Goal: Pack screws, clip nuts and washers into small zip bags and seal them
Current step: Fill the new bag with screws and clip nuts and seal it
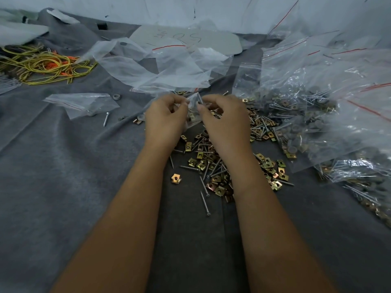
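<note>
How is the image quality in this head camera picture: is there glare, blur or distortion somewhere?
Head view: soft, even light with no hard shadows; white glare streaks on the filled bags at right; wide-angle stretch makes the forearms look long; the small zip bag pinched between left hand and right hand is slightly blurred; loose clip nuts stay fairly sharp.

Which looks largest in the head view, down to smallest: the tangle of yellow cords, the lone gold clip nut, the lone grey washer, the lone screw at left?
1. Tangle of yellow cords
2. Lone screw
3. Gold clip nut and grey washer: alike; the nut lies nearer the camera, so unranked.
</note>
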`<state>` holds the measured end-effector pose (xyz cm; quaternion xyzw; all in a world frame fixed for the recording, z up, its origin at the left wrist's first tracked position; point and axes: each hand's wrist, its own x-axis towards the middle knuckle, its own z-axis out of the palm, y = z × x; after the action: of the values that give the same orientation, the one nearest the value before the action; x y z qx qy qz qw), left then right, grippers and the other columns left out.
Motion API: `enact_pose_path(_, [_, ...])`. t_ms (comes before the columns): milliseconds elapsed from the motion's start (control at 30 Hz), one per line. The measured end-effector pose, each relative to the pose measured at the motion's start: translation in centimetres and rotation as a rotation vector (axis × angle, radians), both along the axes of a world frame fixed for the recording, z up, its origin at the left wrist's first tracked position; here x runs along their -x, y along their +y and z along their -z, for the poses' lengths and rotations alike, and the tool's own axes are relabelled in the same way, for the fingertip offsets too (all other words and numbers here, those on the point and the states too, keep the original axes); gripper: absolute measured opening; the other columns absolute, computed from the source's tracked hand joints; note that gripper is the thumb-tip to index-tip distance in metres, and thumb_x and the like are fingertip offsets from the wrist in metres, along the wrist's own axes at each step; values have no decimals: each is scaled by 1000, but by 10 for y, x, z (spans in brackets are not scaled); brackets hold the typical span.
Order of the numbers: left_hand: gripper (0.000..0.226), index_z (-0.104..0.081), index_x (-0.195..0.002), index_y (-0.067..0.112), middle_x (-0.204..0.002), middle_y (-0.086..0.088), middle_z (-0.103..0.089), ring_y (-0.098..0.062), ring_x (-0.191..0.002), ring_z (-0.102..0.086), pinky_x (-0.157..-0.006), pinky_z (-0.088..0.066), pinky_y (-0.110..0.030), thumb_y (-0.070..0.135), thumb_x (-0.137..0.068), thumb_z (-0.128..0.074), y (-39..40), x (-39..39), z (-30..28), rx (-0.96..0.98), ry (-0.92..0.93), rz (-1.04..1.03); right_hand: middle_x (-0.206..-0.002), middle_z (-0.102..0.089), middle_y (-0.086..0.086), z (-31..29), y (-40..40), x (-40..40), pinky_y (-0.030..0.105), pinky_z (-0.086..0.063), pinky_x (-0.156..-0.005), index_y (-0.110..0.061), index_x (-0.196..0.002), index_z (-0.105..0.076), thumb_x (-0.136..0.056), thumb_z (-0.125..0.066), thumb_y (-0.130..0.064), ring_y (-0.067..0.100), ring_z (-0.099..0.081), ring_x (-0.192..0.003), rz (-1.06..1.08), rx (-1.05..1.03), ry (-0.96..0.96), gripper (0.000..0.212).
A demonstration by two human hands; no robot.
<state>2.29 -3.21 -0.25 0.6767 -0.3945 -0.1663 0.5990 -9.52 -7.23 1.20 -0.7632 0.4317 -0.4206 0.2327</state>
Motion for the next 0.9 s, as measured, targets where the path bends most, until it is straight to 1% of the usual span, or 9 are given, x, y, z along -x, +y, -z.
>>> enact_pose_path(67, [16, -66, -85, 28, -64, -1, -63, -7, -50, -53, -47, -45, -26, 16, -94, -58, -1, -1, 1, 7, -5, -33, -101, -60, -7, -2, 0, 2, 28, -47, -79, -26, -120, -64, -92, -62, -32, 10, -56, -94, -54, -117, -73, 28])
enact_pose_path(133, [15, -66, -86, 27, -53, 11, -57, 0, -43, -47, -41, -40, -20, 17, -95, -59, -1, -4, 1, 32, 13, -99, -96, -59, -13, -2, -3, 6, 20, -45, -72, -26, -116, -64, -94, -59, -25, 1, -55, -87, -56, -168, -74, 23])
enact_pose_path(233, [10, -68, -93, 19, -54, 8, -54, -1, -42, -44, -40, -37, -16, 16, -95, -59, -1, -7, 2, 61, 73, -168, -92, -62, -17, -3, -5, 14, 22, -49, -78, -24, -105, -71, -95, -55, -12, -2, -57, -84, -103, -179, 57, 22])
enact_pose_path(333, [10, -67, -91, 19, -58, 1, -55, -7, -46, -47, -43, -38, -20, 16, -95, -58, -2, -8, 1, 66, 78, -170, -114, -68, -7, -5, -1, 16, 17, -45, -83, -26, -114, -71, -94, -56, -11, 7, -59, -100, -288, -203, 267, 29])
enact_pose_path(400, [10, -67, -91, 18, -58, 1, -54, -7, -45, -46, -43, -38, -20, 15, -95, -58, -2, -7, 0, 71, 83, -162, -123, -66, -3, -4, 1, 15, 25, -47, -91, -30, -121, -67, -91, -58, -11, 15, -58, -110, -332, -163, 439, 36])
enact_pose_path(500, [11, -67, -90, 19, -56, 4, -52, -3, -42, -43, -41, -36, -18, 14, -95, -58, -1, -8, 2, 68, 93, -154, -124, -65, 1, -7, -1, 20, 40, -45, -101, -34, -122, -66, -87, -58, -9, 22, -55, -116, -253, -98, 595, 44])
enact_pose_path(600, [10, -66, -91, 20, -55, 7, -52, 0, -40, -41, -39, -35, -16, 15, -95, -59, -1, -9, 2, 60, 98, -157, -124, -64, -2, -10, -4, 26, 44, -43, -102, -38, -119, -66, -85, -57, -9, 24, -53, -118, -176, -99, 718, 45])
enact_pose_path(767, [9, -66, -94, 20, -60, 4, -57, -1, -42, -45, -40, -37, -17, 17, -96, -57, -3, -9, 3, 39, 76, -156, -106, -69, -3, -9, -2, 27, 44, -35, -105, -31, -109, -71, -86, -57, -20, 24, -53, -112, -94, -30, 695, 29])
enact_pose_path(900, [9, -67, -96, 20, -59, 6, -56, 2, -41, -44, -40, -35, -14, 19, -95, -58, -4, -8, 4, 30, 57, -145, -98, -67, 1, -5, 3, 15, 40, -33, -95, -27, -107, -73, -93, -51, -36, 25, -50, -107, -55, 127, 659, 28])
